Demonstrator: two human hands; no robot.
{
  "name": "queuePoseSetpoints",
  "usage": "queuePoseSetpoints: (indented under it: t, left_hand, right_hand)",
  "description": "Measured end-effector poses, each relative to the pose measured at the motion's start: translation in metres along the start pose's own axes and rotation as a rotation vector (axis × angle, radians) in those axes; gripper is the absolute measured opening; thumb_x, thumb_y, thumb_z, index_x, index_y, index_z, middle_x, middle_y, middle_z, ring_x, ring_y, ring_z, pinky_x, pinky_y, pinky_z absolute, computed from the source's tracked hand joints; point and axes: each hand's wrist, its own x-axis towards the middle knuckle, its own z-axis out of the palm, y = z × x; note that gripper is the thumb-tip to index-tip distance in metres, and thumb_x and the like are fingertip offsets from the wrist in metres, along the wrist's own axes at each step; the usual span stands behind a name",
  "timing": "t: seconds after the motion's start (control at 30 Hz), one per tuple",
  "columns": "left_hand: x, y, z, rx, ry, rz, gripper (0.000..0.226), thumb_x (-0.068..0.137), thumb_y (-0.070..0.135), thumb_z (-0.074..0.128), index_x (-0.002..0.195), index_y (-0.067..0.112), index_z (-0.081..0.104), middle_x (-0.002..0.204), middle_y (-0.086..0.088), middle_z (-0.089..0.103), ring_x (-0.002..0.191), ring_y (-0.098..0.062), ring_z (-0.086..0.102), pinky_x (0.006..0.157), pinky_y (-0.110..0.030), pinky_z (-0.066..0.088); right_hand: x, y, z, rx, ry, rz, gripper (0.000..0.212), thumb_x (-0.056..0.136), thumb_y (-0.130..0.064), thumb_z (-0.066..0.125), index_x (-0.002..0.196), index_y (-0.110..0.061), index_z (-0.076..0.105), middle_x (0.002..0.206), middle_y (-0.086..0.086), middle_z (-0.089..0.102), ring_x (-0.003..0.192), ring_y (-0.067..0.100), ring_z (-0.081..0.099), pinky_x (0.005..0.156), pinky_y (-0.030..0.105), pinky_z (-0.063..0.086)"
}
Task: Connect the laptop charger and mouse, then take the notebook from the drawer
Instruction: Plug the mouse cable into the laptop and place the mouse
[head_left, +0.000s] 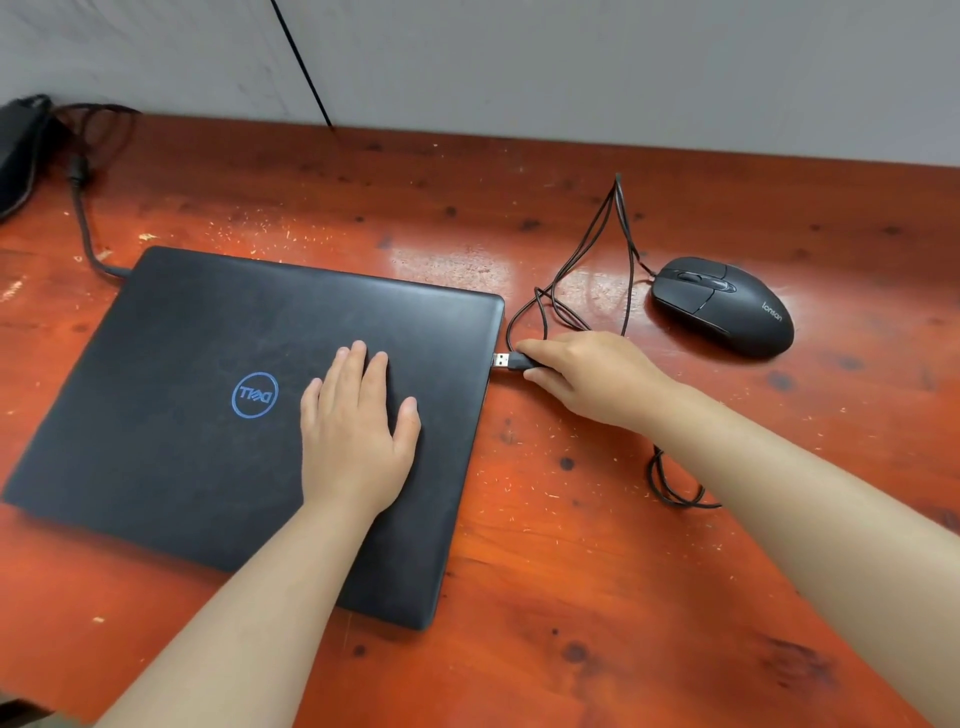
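Observation:
A closed black laptop (197, 364) with a blue round logo lies on the red-brown wooden desk (597, 571). My left hand (353, 426) rests flat on its lid, fingers apart. My right hand (587, 379) pinches the mouse's USB plug (503, 360), whose metal tip sits right at the laptop's right edge. The black wired mouse (722, 304) lies to the right, its thin cable (582, 260) looping across the desk. The charger cable (85, 228) runs into the laptop's far left corner from the black charger brick (18, 150) at the far left. No drawer or notebook is in view.
A grey wall (571, 67) runs along the desk's far edge, with a thin black line (301, 62) down it. More mouse cable (670, 483) loops under my right forearm. Pale specks dot the desk surface.

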Motion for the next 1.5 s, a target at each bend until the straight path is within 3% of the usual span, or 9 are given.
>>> queuePoseSetpoints:
  t: [0.27,0.47,0.77,0.93,1.13,1.23,1.33,1.43,1.5]
  left_hand:
    - [-0.001,0.003,-0.003,0.004,-0.002,-0.003,0.064,0.083,0.035,0.028,0.137,0.002,0.039,0.151,-0.016,0.032,0.143,-0.027,0.022,0.117,-0.045,0.017]
    - [0.000,-0.001,0.000,-0.013,-0.017,0.000,0.051,0.095,0.023,0.043,0.140,0.002,0.033,0.153,-0.016,0.026,0.145,-0.027,0.015,0.118,-0.043,0.011]
    - [0.001,-0.002,0.003,-0.036,-0.029,0.013,0.055,0.097,0.025,0.038,0.144,0.003,0.021,0.157,-0.014,0.014,0.146,-0.024,0.005,0.120,-0.035,0.003]
    - [0.001,-0.002,0.003,-0.044,-0.023,0.010,0.055,0.096,0.024,0.039,0.144,0.003,0.023,0.156,-0.014,0.016,0.146,-0.024,0.007,0.120,-0.035,0.004]
    - [0.001,-0.002,0.002,-0.045,-0.023,-0.002,0.054,0.096,0.023,0.039,0.144,0.003,0.024,0.157,-0.013,0.016,0.146,-0.023,0.007,0.120,-0.035,0.005]
    - [0.001,-0.001,0.001,-0.052,-0.033,-0.009,0.055,0.096,0.023,0.039,0.144,0.003,0.023,0.157,-0.013,0.015,0.146,-0.022,0.006,0.120,-0.035,0.004]
    - [0.001,-0.001,0.001,-0.040,-0.040,-0.005,0.055,0.096,0.024,0.038,0.145,0.003,0.021,0.157,-0.012,0.014,0.147,-0.022,0.005,0.120,-0.035,0.004]
    - [0.001,-0.001,0.001,-0.039,-0.043,-0.007,0.056,0.096,0.025,0.038,0.145,0.003,0.021,0.157,-0.012,0.014,0.147,-0.022,0.005,0.120,-0.035,0.005]
    - [0.001,-0.001,0.000,-0.047,-0.044,-0.008,0.055,0.096,0.024,0.039,0.144,0.003,0.022,0.157,-0.013,0.015,0.146,-0.022,0.007,0.120,-0.036,0.006]
  right_hand:
    - [-0.004,-0.005,0.016,-0.022,0.172,0.001,0.034,0.096,-0.033,0.038,0.119,-0.012,0.053,0.099,0.008,0.067,0.089,0.031,0.062,0.062,0.034,0.045]
    - [-0.004,-0.013,0.018,-0.002,0.262,-0.004,0.028,0.092,-0.023,0.050,0.106,-0.002,0.061,0.083,0.018,0.067,0.078,0.035,0.061,0.057,0.038,0.046]
    - [0.000,-0.028,0.021,-0.039,0.355,0.043,0.016,0.071,-0.008,0.069,0.074,0.008,0.066,0.059,0.021,0.060,0.060,0.037,0.060,0.053,0.040,0.052]
    - [0.002,-0.025,0.019,-0.051,0.357,0.004,0.015,0.071,-0.008,0.070,0.074,0.006,0.067,0.060,0.019,0.062,0.060,0.036,0.061,0.052,0.038,0.050]
    - [-0.004,-0.021,0.005,-0.026,0.155,0.017,0.032,0.090,-0.026,0.053,0.115,-0.007,0.060,0.093,0.015,0.064,0.094,0.032,0.056,0.080,0.039,0.040]
    - [-0.028,-0.006,-0.022,-0.017,0.343,-0.085,0.021,0.081,-0.013,0.059,0.093,-0.001,0.071,0.079,0.019,0.070,0.077,0.036,0.065,0.070,0.045,0.052]
    - [-0.041,0.029,-0.044,-0.142,0.473,0.060,0.023,0.071,-0.005,0.066,0.094,0.000,0.070,0.092,0.021,0.071,0.089,0.043,0.064,0.078,0.052,0.050]
    - [-0.043,0.067,-0.055,-0.137,0.127,0.463,0.064,0.075,-0.024,0.072,0.133,-0.020,0.046,0.145,0.015,0.039,0.134,0.041,0.028,0.106,0.053,0.028]
    - [-0.045,0.083,-0.056,-0.075,-0.068,0.569,0.076,0.076,-0.029,0.070,0.141,-0.029,0.029,0.154,0.009,0.021,0.138,0.037,0.017,0.111,0.049,0.023]
